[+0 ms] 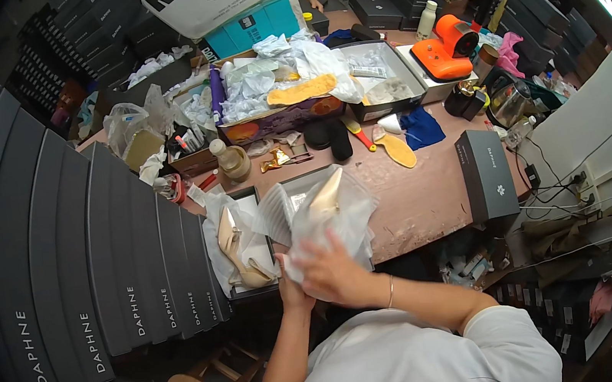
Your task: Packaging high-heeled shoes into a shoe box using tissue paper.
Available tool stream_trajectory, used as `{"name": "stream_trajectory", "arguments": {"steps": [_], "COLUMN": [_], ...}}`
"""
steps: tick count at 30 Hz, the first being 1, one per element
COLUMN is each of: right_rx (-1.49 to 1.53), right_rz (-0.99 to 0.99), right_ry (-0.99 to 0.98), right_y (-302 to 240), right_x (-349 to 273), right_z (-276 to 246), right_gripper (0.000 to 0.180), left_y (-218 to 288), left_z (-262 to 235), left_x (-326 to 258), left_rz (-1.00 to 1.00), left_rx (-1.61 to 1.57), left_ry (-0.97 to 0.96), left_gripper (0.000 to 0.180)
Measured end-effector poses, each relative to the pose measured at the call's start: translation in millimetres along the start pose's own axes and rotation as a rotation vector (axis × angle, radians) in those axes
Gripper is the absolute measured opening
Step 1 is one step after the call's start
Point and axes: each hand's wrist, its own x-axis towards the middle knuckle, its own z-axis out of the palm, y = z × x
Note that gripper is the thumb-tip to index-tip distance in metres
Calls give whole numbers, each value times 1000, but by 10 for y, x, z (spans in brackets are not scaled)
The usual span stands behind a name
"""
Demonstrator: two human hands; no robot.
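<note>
Over the open shoebox, a beige pointed-toe shoe (327, 194) lies in a translucent white wrapping sheet (356, 219), with its toe sticking out at the far end. My left hand (293, 289) grips the near end of this bundle from the left; its fingers are partly hidden behind the sheet. My right hand (329, 269) curls over the top of the bundle and presses the sheet against the shoe, slightly blurred. To the left, a second beige high-heeled shoe (232, 243) rests on its side on white paper (214, 242) in the dark box (249, 198).
Tall stacks of dark shoeboxes (58, 247) rise at the left. A closed grey shoebox (486, 175) stands on the right of the worn table (432, 209). Behind are a glue bottle (233, 162), an insole (395, 150), a brush (359, 135), a crumpled-paper box (278, 123) and an orange device (446, 49).
</note>
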Motion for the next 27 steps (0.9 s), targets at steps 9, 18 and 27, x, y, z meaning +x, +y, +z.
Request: {"name": "stream_trajectory", "arguments": {"steps": [9,18,27], "right_rx": [-44,648,830], "right_rz": [93,882,733], "right_ry": [-501,206,234], "right_y": [463,1562,1508], "right_x": [369,-371,-354], "right_z": [-975,-704,-1388], "right_gripper": [50,39,40], "left_y": [646,989,292], "left_z": [-1242,602,130], "left_x": [307,-2,789], "left_rz": [-162,1109,82], "left_rx": [300,527,1338], "left_ry": [-83,168,-201], "left_gripper": [75,56,39]}}
